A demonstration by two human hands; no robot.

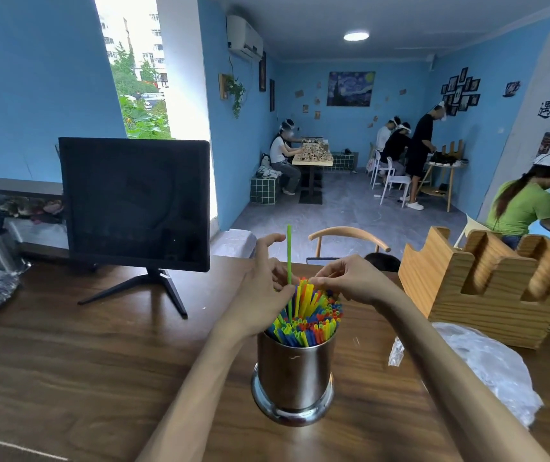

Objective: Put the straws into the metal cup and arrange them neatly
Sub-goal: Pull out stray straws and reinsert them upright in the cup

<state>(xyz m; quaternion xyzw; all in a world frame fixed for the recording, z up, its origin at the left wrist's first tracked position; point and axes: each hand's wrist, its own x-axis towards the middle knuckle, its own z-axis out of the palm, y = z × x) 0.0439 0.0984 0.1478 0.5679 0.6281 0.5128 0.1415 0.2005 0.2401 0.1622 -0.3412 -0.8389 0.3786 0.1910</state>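
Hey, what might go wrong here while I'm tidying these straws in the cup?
The green straw stands far above the other straws; pushing it down hard might bend it. The metal cup is packed full, and neither the left hand nor right hand steadies it, so it might tip.

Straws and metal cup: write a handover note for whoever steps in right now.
Left hand: pinches one green straw that stands tall above the rest.
Right hand: fingertips pinch the tops of the straws.
Metal cup: upright on the wooden table, packed with the bundle.
Done: straws look all loaded.
Left: seat the green straw, even the tops. An empty-looking plastic bag lies to the right.
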